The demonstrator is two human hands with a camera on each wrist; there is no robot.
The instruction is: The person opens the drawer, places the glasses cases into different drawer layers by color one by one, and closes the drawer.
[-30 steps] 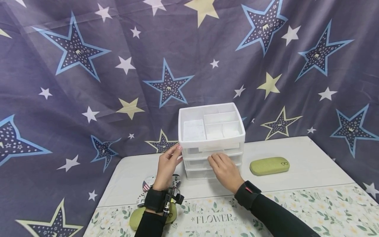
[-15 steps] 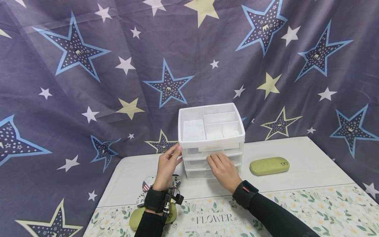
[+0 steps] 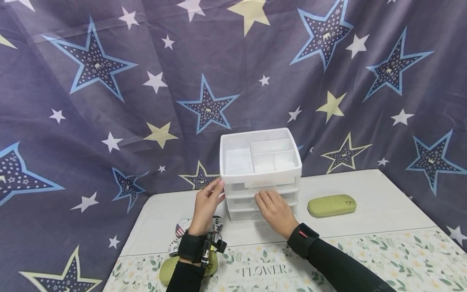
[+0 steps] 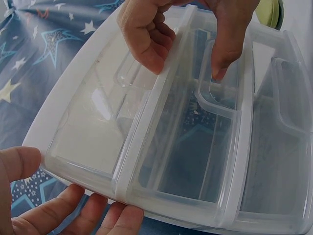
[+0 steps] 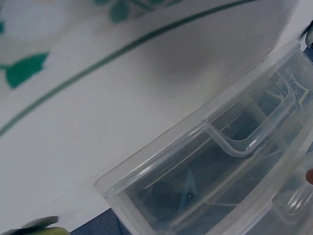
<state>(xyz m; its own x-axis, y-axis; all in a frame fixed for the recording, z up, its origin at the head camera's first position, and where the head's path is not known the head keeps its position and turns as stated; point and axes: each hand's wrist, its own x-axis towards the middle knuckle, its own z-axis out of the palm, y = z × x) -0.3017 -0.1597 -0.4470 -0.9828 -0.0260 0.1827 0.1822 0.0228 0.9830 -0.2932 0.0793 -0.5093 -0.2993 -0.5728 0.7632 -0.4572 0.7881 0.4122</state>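
Note:
A white drawer organizer (image 3: 260, 175) with clear drawers and a divided top tray stands upright at the back of the table. My left hand (image 3: 206, 207) touches its left side, thumb by the front edge and fingertips along the side. At the front, my right hand (image 3: 276, 211) pinches the middle drawer (image 4: 188, 142); in the left wrist view the thumb lies at its handle cutout and the fingers curl at its upper edge. All the drawers look pushed in. The right wrist view shows the bottom drawer (image 5: 171, 181) and only a fingertip.
A green glasses case (image 3: 332, 205) lies right of the organizer. Another green case (image 3: 168, 270) is partly under the left forearm. Printed black-and-white items (image 3: 183, 226) lie behind the left wrist, partly hidden. A floral cloth (image 3: 386, 253) covers the front; a starry curtain (image 3: 255, 97) hangs behind.
My right hand has shifted very slightly left at the drawer front. The left hand and the organizer stay in place.

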